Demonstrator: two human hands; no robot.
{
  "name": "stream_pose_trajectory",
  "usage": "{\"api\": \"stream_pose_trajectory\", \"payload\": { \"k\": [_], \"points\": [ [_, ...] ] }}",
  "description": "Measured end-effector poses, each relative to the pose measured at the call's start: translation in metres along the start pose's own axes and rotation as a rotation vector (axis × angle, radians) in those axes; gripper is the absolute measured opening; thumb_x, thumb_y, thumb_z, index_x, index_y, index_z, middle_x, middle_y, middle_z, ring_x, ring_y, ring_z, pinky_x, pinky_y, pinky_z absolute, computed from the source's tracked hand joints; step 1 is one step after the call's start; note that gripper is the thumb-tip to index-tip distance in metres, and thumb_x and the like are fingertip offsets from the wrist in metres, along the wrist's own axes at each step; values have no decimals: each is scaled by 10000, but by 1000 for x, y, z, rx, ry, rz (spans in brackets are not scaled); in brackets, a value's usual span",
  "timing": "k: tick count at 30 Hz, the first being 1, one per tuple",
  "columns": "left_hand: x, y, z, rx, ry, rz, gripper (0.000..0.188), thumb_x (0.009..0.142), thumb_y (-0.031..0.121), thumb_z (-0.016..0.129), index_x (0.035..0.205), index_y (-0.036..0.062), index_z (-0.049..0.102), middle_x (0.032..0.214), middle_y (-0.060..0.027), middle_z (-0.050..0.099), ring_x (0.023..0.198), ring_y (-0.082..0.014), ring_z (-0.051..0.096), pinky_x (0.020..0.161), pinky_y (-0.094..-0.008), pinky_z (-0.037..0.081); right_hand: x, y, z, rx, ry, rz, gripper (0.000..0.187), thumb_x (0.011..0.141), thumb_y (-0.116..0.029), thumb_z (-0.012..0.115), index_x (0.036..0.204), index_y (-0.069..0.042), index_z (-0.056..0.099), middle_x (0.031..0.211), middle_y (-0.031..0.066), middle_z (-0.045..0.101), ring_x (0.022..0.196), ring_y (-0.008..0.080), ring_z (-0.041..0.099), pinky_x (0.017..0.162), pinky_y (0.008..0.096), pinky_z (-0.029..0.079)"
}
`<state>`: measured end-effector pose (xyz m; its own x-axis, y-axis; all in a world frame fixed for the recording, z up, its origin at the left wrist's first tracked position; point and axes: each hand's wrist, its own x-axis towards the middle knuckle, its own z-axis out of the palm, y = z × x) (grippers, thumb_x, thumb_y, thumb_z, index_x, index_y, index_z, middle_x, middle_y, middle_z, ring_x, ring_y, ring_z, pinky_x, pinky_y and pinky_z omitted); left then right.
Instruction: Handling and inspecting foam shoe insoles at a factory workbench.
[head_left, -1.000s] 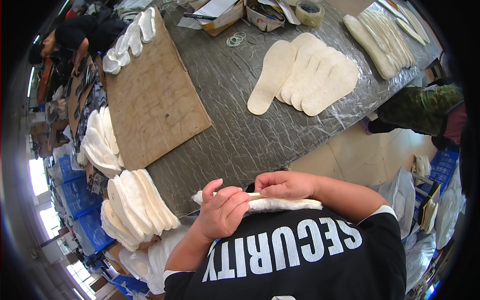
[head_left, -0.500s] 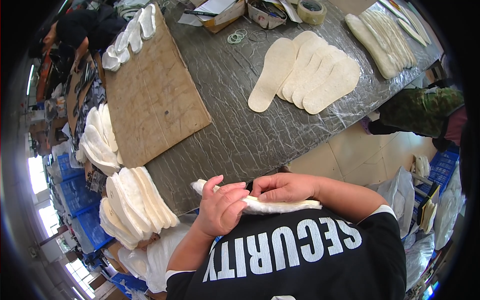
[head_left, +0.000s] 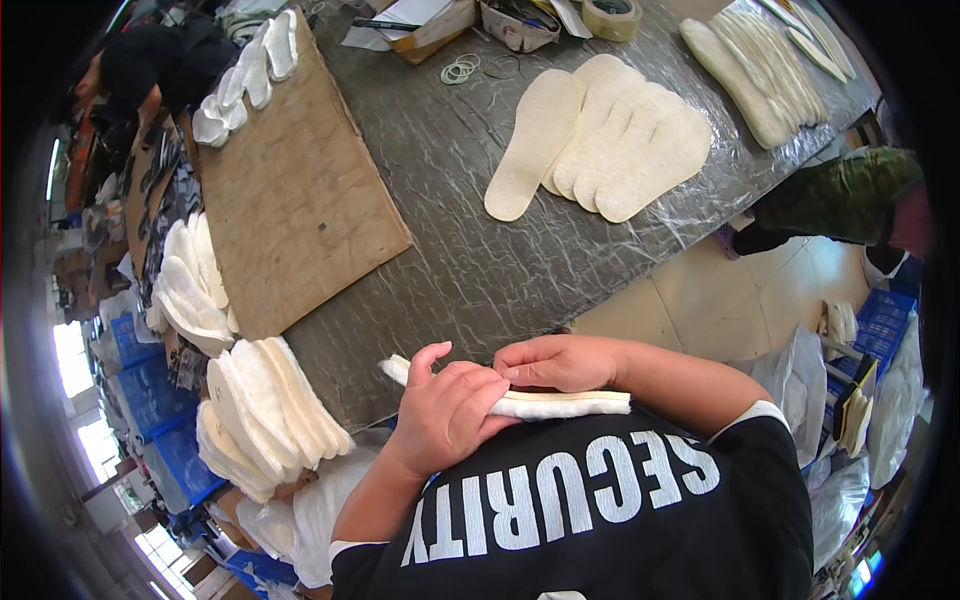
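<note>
Close to my chest I hold a fleecy insole (head_left: 565, 405) edge-on, its white pile side down and a cream layer along its upper edge. My left hand (head_left: 448, 412) is wrapped round it, index finger raised, and the insole's left end pokes out beyond the fingers. My right hand (head_left: 555, 364) is closed, its thumb and fingertips pinched together beside the left fingertips, just over the insole's upper edge. What lies in that pinch is hidden. A fanned group of cream insoles (head_left: 635, 140) lies flat on the table ahead.
Fleecy insoles (head_left: 270, 410) stand in a row at the table's near left corner. A brown board (head_left: 305, 190) covers the left side. Farther back are a tape roll (head_left: 611, 18), rubber bands (head_left: 461, 69), a box (head_left: 430, 40) and stacked insoles (head_left: 755, 75). Someone in camouflage (head_left: 840, 195) is at the right.
My right hand has shifted slightly left and up, its fingertips drawing together by my left hand. The left hand keeps its hold on the insole. The whole view has shifted a little.
</note>
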<state>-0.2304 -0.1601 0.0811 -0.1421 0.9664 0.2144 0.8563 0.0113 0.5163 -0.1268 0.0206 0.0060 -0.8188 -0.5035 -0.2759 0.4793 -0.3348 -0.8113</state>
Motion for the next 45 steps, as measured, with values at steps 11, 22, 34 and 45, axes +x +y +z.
{"api": "stream_pose_trajectory", "payload": {
  "k": [11, 22, 34, 45],
  "points": [
    [4, 3, -1, 76, 167, 47, 315, 703, 195, 787, 959, 108, 625, 899, -22, 634, 811, -188, 593, 839, -420, 416, -9, -8, -10, 316, -120, -43, 314, 932, -260, 644, 1131, -35, 552, 1070, 33, 610, 976, 97, 561, 836, 259, 460],
    [3, 6, -8, 157, 20, 26, 123, 726, 115, 672, 843, 97, 640, 890, 1, 621, 812, -178, 568, 879, -438, 398, -7, 0, -4, 282, -77, -112, 209, 987, -205, 536, 1111, -39, 562, 1037, 14, 602, 957, 72, 546, 827, 240, 451],
    [-20, 2, 6, 231, 205, 171, 102, 772, 129, 608, 864, 87, 621, 889, -7, 652, 801, -144, 594, 952, -409, 362, -6, 7, 13, 408, -1, -40, 168, 974, -155, 505, 1082, -36, 551, 1055, 25, 591, 1003, 84, 531, 883, 243, 423],
    [-25, 5, 14, 228, 299, 116, 142, 766, 110, 654, 903, 103, 620, 888, 4, 651, 781, -144, 597, 914, -401, 375, -9, 6, 17, 491, -53, -19, 155, 982, -83, 508, 1121, -22, 540, 1287, 107, 538, 1244, 174, 466, 1066, 323, 352]
  ]
}}
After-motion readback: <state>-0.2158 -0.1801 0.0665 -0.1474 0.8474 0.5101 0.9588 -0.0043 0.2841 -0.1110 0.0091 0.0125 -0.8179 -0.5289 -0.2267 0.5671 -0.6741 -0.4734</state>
